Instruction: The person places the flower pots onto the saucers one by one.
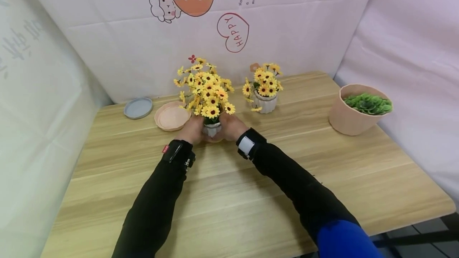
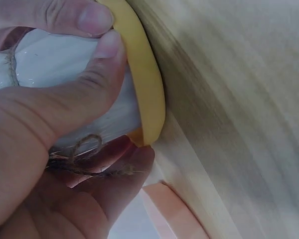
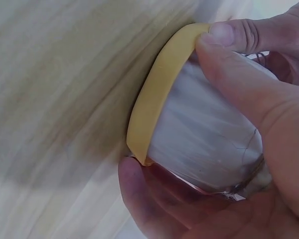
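The pot [image 1: 212, 130] is white, with a shiny, softly ribbed wall and twine [image 2: 107, 173] round its neck, tied with a loop and loose, frayed ends. Its base sits in a plain yellow saucer [image 2: 148, 82] with a low, angled rim. Above it, a thick bunch of yellow flowers [image 1: 209, 92], dark at their centres, spreads well wider than the pot, with green under the blooms. Pot and saucer are at the middle of the table [image 1: 215, 202], right of the pink plate [image 1: 173, 116]; whether the saucer rests on the wood or is just above it, I cannot tell. The left hand [image 1: 192, 129] and right hand [image 1: 232, 127] grip the pot from both sides, fingers curled round it, thumb tips close together by the saucer's rim.
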Action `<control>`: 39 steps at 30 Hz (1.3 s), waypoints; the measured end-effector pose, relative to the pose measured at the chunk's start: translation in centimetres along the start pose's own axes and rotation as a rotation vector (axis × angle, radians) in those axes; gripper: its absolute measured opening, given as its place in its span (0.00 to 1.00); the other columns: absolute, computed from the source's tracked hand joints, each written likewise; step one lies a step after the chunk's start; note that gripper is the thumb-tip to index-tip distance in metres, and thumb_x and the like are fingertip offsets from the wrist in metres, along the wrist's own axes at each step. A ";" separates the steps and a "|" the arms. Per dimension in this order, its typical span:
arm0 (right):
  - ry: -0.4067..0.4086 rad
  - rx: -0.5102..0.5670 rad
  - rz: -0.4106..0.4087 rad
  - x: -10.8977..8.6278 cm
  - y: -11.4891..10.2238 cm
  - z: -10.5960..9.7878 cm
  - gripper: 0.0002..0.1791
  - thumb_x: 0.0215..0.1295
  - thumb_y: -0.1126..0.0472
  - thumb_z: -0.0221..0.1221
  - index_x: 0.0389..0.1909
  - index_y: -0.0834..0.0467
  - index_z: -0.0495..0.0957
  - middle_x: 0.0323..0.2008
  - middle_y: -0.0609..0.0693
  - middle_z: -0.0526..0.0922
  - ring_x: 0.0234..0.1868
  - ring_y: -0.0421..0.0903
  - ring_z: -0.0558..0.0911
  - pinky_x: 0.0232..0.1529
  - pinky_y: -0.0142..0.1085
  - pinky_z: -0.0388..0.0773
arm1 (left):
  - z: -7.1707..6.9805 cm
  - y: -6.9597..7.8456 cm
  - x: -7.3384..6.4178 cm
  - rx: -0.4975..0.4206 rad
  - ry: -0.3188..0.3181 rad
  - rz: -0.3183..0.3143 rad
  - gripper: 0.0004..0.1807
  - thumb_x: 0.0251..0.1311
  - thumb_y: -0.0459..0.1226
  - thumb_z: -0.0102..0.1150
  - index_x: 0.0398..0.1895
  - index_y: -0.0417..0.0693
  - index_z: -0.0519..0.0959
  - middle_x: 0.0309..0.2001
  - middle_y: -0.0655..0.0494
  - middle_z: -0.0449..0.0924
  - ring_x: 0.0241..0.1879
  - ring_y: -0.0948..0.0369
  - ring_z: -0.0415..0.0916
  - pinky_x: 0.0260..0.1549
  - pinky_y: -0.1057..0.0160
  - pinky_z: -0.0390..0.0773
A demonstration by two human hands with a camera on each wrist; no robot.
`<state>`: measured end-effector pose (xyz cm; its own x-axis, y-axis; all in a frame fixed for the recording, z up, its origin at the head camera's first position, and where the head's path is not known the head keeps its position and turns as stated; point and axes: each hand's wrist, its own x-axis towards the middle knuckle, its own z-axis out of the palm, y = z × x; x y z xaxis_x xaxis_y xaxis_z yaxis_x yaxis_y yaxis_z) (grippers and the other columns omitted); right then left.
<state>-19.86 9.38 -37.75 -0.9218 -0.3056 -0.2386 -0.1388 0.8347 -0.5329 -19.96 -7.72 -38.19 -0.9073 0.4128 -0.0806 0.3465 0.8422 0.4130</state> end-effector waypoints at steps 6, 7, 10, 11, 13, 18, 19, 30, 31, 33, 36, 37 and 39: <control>0.011 0.021 0.016 0.7 -0.2 -0.2 0.35 0.58 0.55 0.79 0.60 0.65 0.73 0.52 0.58 0.81 0.47 0.52 0.79 0.50 0.42 0.80 | -0.3 -0.1 0.9 -0.030 -0.016 -0.031 0.38 0.54 0.32 0.81 0.67 0.33 0.74 0.65 0.35 0.78 0.67 0.43 0.75 0.71 0.47 0.74; 0.013 0.017 0.016 0.8 -0.3 -0.2 0.34 0.58 0.55 0.78 0.59 0.65 0.73 0.53 0.58 0.81 0.48 0.53 0.80 0.51 0.42 0.80 | -0.3 -0.2 1.1 -0.019 -0.015 -0.035 0.36 0.54 0.32 0.81 0.65 0.33 0.74 0.64 0.34 0.78 0.66 0.43 0.75 0.70 0.47 0.74; 0.017 -0.008 0.020 1.2 -0.4 -0.4 0.33 0.60 0.56 0.78 0.59 0.66 0.73 0.55 0.59 0.81 0.50 0.53 0.79 0.53 0.43 0.80 | -0.3 -0.4 1.5 0.003 -0.008 -0.043 0.34 0.54 0.33 0.80 0.62 0.31 0.75 0.62 0.33 0.78 0.65 0.41 0.75 0.68 0.46 0.76; 0.017 -0.014 0.026 1.4 -0.4 -0.5 0.33 0.60 0.56 0.78 0.60 0.66 0.73 0.56 0.60 0.81 0.51 0.53 0.80 0.54 0.43 0.80 | -0.4 -0.5 1.6 0.008 -0.006 -0.047 0.33 0.54 0.33 0.80 0.61 0.30 0.75 0.62 0.32 0.77 0.64 0.41 0.75 0.67 0.46 0.76; 0.018 -0.022 0.038 1.7 -0.4 -0.5 0.35 0.60 0.54 0.78 0.61 0.66 0.73 0.56 0.60 0.81 0.51 0.54 0.80 0.54 0.44 0.81 | -0.4 -0.6 1.8 0.017 -0.002 -0.055 0.31 0.55 0.34 0.80 0.58 0.30 0.75 0.60 0.32 0.77 0.63 0.41 0.76 0.64 0.45 0.77; 0.025 -0.003 0.071 2.8 -0.3 -0.5 0.39 0.58 0.51 0.79 0.63 0.64 0.72 0.56 0.57 0.81 0.51 0.53 0.81 0.52 0.44 0.81 | -0.6 -0.7 2.3 -0.008 0.014 -0.084 0.29 0.56 0.31 0.78 0.57 0.30 0.76 0.60 0.33 0.78 0.63 0.41 0.76 0.65 0.45 0.77; 0.027 0.002 0.075 2.9 -0.3 -0.5 0.40 0.57 0.51 0.79 0.63 0.64 0.71 0.56 0.57 0.81 0.50 0.53 0.81 0.52 0.44 0.81 | -0.7 -0.7 2.3 -0.011 0.017 -0.089 0.28 0.56 0.31 0.78 0.57 0.31 0.76 0.60 0.33 0.78 0.63 0.41 0.76 0.65 0.46 0.77; 0.048 0.001 0.080 4.1 -0.2 -0.9 0.41 0.57 0.51 0.79 0.65 0.63 0.72 0.57 0.57 0.81 0.55 0.55 0.83 0.56 0.46 0.83 | -0.5 -1.5 4.0 0.000 0.025 -0.108 0.29 0.55 0.32 0.79 0.57 0.30 0.75 0.62 0.33 0.77 0.65 0.40 0.76 0.67 0.45 0.76; 0.047 0.009 0.080 4.2 -0.2 -0.9 0.40 0.57 0.51 0.79 0.65 0.63 0.71 0.58 0.58 0.81 0.55 0.55 0.83 0.56 0.46 0.83 | -0.5 -1.6 4.2 0.004 0.031 -0.104 0.29 0.55 0.32 0.80 0.57 0.30 0.76 0.62 0.33 0.78 0.65 0.40 0.76 0.67 0.45 0.77; 0.048 0.022 0.082 4.5 -0.1 -1.0 0.41 0.57 0.52 0.80 0.66 0.62 0.71 0.59 0.58 0.81 0.56 0.55 0.83 0.57 0.46 0.83 | -0.5 -1.8 4.5 0.007 0.041 -0.097 0.30 0.54 0.32 0.80 0.56 0.30 0.76 0.61 0.33 0.78 0.64 0.39 0.76 0.67 0.45 0.77; 0.052 0.024 0.090 4.9 0.0 -1.2 0.41 0.57 0.52 0.80 0.66 0.62 0.71 0.59 0.58 0.81 0.57 0.56 0.82 0.57 0.46 0.82 | -0.5 -1.9 4.9 0.010 0.055 -0.081 0.31 0.53 0.32 0.81 0.57 0.29 0.76 0.61 0.32 0.77 0.64 0.39 0.76 0.67 0.45 0.76; 0.053 0.021 0.093 5.1 0.0 -1.2 0.40 0.57 0.52 0.79 0.65 0.62 0.72 0.59 0.58 0.81 0.57 0.56 0.83 0.57 0.47 0.82 | -0.5 -2.0 5.0 0.011 0.056 -0.079 0.31 0.53 0.32 0.81 0.57 0.28 0.76 0.62 0.32 0.77 0.65 0.39 0.76 0.67 0.45 0.76; 0.052 0.013 0.093 5.4 0.0 -1.2 0.40 0.57 0.52 0.79 0.65 0.62 0.72 0.58 0.58 0.81 0.56 0.55 0.83 0.56 0.46 0.83 | -0.6 -2.0 5.1 0.003 0.052 -0.091 0.32 0.53 0.32 0.81 0.58 0.28 0.75 0.62 0.32 0.77 0.65 0.39 0.75 0.68 0.45 0.76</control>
<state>-25.28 8.32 -38.06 -0.9479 -0.2026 -0.2458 -0.0470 0.8521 -0.5212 -25.47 -7.52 -38.89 -0.9462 0.3158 -0.0710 0.2624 0.8768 0.4030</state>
